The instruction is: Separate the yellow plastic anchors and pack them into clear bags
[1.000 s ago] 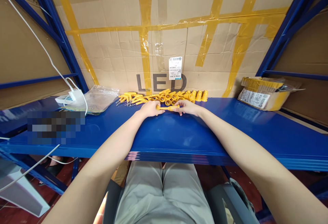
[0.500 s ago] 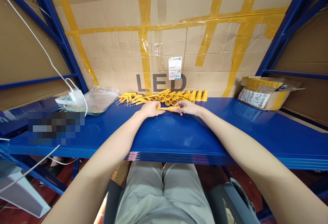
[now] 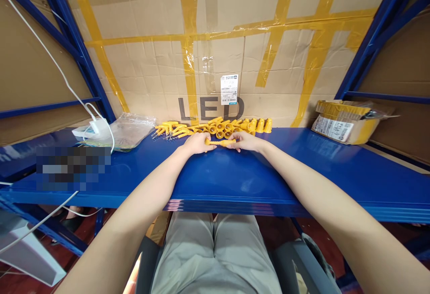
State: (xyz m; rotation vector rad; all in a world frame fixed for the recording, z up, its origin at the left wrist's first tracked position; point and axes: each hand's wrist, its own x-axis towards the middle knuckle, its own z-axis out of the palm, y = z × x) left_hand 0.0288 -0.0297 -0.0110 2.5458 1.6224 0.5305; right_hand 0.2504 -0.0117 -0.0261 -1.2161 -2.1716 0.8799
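Note:
A yellow plastic piece with a ribbed shaft (image 3: 220, 142) lies sideways between my two hands, just above the blue table. My left hand (image 3: 198, 143) is closed on its left end, and my right hand (image 3: 245, 141) pinches its wider right end. Right behind my hands is a row of yellow parts: hollow yellow caps (image 3: 228, 128), some with their round openings facing me, and at the left several yellow pieces (image 3: 171, 127) with metal spirals (image 3: 163, 136) at their tips.
The blue table (image 3: 231, 177) spans the view, backed by a taped cardboard sheet (image 3: 144, 70). At the left are plastic bags (image 3: 129, 130), a white adapter (image 3: 97, 126) with cables and a pixelated patch. An opened carton (image 3: 346, 123) stands at the right.

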